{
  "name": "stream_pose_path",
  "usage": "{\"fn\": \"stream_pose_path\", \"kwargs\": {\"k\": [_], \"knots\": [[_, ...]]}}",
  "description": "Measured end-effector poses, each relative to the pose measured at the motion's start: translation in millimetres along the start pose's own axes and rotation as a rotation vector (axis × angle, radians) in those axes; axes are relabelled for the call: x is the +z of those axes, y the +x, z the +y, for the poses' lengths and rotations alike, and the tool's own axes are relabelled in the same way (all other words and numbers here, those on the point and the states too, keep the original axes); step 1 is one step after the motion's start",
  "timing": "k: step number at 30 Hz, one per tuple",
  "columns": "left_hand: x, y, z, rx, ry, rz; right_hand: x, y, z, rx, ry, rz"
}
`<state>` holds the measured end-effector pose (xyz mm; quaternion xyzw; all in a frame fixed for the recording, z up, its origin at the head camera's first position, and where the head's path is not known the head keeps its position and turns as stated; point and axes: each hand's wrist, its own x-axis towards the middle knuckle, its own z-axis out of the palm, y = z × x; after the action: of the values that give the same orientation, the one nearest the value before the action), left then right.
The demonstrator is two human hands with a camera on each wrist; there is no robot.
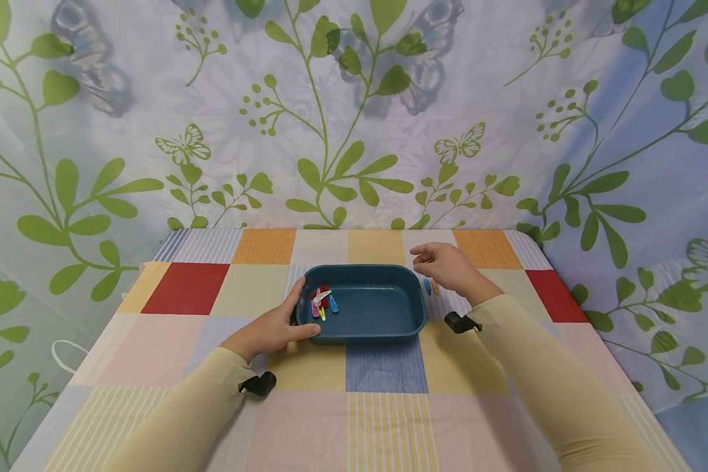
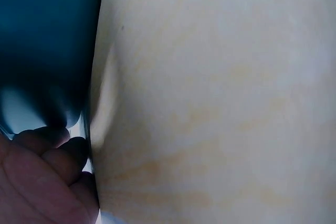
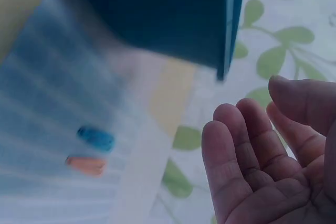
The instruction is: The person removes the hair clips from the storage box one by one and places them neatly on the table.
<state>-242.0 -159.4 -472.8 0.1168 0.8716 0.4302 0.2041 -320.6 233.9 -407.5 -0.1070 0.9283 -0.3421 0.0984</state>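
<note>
Just right of the tray (image 1: 383,307), blue clip (image 3: 96,138) and orange clip (image 3: 86,165) lie, likely light, stiff, best pinched edgewise; right hand (image 1: 446,269) near, loosely extended, empty; left hand (image 1: 273,328) gripping tray.

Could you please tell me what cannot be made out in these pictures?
Head view: exact count of piled clips, small and overlapping.
Left wrist view: part of the tray and left hand, cut off by frame edges.
Right wrist view: fine detail of blue clip and orange clip, blurred.
</note>
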Motion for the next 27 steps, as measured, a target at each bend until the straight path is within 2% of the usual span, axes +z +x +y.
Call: {"fn": "stream_pose_path", "kwargs": {"k": [6, 12, 27], "knots": [[0.4, -0.3, 0.7, 0.0, 0.004, 0.0, 7, -0.9, -18, -0.048, 0.044, -0.05], [1.1, -0.4, 0.4, 0.0, -0.001, 0.002, 13, -1.3, -33, -0.099, 0.043, -0.076], [-0.5, -1.5, 2.3, -0.002, 0.014, -0.006, 24, 0.2, -52, -0.161, 0.07, -0.138]]}}
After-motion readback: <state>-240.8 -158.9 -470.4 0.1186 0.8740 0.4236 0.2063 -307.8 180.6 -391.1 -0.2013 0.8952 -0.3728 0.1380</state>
